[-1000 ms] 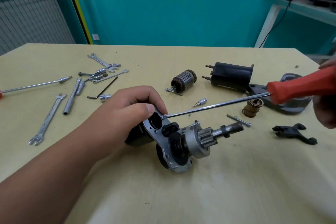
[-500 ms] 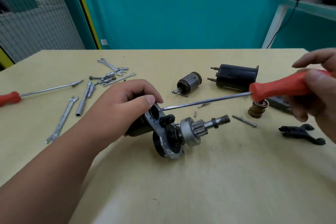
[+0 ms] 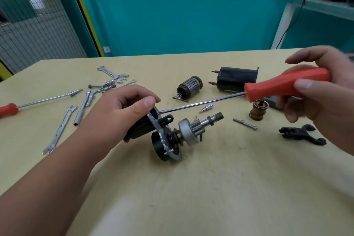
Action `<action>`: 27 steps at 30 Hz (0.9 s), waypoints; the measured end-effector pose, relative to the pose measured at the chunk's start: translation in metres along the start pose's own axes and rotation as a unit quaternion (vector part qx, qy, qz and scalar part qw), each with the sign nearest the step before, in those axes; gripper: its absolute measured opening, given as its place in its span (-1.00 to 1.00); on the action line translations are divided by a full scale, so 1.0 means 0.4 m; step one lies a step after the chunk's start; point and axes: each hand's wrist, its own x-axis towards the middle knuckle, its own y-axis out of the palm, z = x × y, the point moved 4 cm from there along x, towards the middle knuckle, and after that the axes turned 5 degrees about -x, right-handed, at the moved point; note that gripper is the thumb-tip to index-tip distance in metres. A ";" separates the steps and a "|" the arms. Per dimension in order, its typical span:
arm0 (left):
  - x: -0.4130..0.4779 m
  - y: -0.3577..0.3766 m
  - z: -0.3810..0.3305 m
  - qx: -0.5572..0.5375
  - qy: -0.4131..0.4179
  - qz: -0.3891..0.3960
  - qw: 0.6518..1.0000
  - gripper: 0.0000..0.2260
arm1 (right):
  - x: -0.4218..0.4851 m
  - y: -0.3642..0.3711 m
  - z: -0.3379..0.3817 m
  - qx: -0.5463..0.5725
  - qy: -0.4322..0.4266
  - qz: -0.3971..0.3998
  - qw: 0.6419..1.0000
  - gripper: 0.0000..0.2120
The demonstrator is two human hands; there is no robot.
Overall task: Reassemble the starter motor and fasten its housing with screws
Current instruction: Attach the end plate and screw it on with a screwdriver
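Plainly the risk sits at the point of contact. The starter motor rests tilted on the table, on the edge of its round black end. Only the left hand steadies it, fingers and thumb curled round the dark body and the top of the silver plate. The screwdriver comes in at a shallow slant on a long shaft. A push off the screw's axis could, I judge, send the tip skidding across the plate or towards the left thumb, or rock the motor over. Whether a screw sits under the tip I cannot tell. The motor lies at frame centre, in the left hand's grasp. The right hand wraps the red handle at middle right, well apart from the motor, with the shaft bridging the gap. Farther back, a loose pin, the armature and a black cylindrical housing lie unfitted.
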 end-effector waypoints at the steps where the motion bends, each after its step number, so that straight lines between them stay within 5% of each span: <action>1: 0.001 -0.001 0.002 0.003 0.003 -0.005 1.000 -0.66 | -0.001 0.004 0.003 -0.005 0.012 -0.003 1.000 -0.37; 7: 0.003 -0.003 0.009 0.002 0.030 -0.002 1.000 -0.71 | -0.004 0.010 0.010 -0.035 0.008 -0.016 0.999 -0.65; 18: 0.000 0.003 0.000 -0.037 0.051 0.011 0.998 -0.75 | -0.009 0.000 0.005 -0.026 -0.004 -0.004 1.000 -0.31; 22: 0.003 0.004 0.006 -0.033 0.047 0.018 0.998 -0.75 | 0.000 -0.009 -0.014 -0.041 0.009 -0.014 0.999 -0.41; 27: 0.003 0.004 0.004 -0.040 0.047 0.017 0.998 -0.75 | 0.006 -0.009 -0.013 -0.001 0.000 0.020 1.000 -0.22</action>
